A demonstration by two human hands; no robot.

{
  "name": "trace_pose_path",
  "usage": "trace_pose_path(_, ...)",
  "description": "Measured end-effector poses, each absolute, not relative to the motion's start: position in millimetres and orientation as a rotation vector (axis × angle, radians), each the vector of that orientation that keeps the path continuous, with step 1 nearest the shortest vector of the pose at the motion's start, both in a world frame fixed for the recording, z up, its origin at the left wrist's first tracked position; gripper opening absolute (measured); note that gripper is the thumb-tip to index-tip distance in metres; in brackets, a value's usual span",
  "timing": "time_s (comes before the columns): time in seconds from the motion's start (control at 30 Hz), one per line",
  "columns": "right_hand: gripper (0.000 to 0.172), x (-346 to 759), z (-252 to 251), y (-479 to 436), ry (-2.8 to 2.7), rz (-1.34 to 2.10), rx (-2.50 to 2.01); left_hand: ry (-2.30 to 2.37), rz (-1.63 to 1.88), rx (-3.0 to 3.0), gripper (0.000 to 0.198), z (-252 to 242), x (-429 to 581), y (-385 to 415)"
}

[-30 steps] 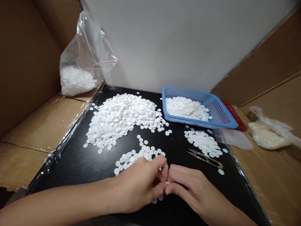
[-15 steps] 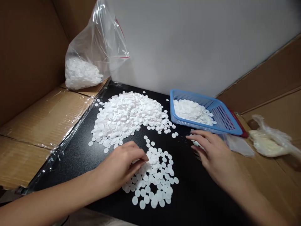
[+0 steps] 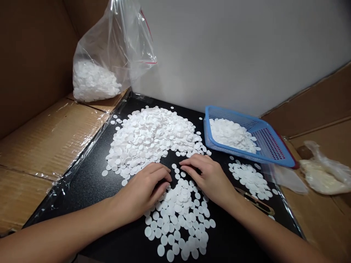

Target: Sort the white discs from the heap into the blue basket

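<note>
Since the frame half a second ago, the right hand (image 3: 212,175) has swung in from the small pile of discs (image 3: 251,179) near the blue plastic basket (image 3: 263,146) to the far end of the loose spread of white discs (image 3: 175,219). Its forefinger and thumb stand slightly apart, with nothing visible between them. The left hand (image 3: 145,188) is curled at the spread's left edge; whether its fingertips pinch a disc cannot be told. The spread lies on the black surface (image 3: 90,190), nearer than the large heap of discs (image 3: 153,133). Each disc looks thin, light and probably slippery, best pinched at its rim.
</note>
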State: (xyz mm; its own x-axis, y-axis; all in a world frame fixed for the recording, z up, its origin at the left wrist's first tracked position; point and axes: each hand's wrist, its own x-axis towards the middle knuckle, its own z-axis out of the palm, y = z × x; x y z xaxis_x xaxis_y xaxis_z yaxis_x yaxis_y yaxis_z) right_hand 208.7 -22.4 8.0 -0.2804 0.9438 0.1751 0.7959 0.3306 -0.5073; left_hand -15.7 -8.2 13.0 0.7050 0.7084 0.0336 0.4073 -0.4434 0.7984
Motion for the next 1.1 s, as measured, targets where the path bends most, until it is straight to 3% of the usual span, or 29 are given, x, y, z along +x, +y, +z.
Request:
trace_pose_path(0.23, 0.011, 192.1, 10.1, -1.0, -2.116, 0.742, -1.592, 0.881, 0.544, 2.041, 0.014, 13.8, -16.0, -3.7)
trace_pose_path(0.47, 0.008, 196.1, 21.3, -8.8, -2.007, 0.777, -1.484, 0.958, 0.536, 1.992, 0.018, 22.6, -9.7, -0.4)
trace_pose_path(0.67, 0.013, 292.7, 23.3, -41.3, -1.938, 0.295, -1.831, 0.815, 0.324, 2.125, 0.033, 23.0, -22.7, -7.9)
trace_pose_path(0.8, 0.032, 316.9, 5.7, -80.8, -1.863, -0.016, -1.858, 0.717, 0.164, 2.248, 0.067, 19.3, -18.5, -12.0)
trace_pose_path(0.87, 0.041, 295.8, -1.9, -106.2, -1.891, 0.107, -1.798, 0.683, 0.173, 2.316, 0.075, 16.6, -8.8, -11.8)
trace_pose_path(1.0, 0.127, 233.4, -16.2, -146.0, -2.221, 0.332, -1.612, 0.645, 0.246, 2.385, 0.071, 11.6, 10.6, -12.2)
trace_pose_path(1.1, 0.146, 204.5, -27.5, -150.0, -2.265, 0.253, -1.604, 0.582, 0.309, 2.371, 0.071, 7.7, 17.6, -19.0)
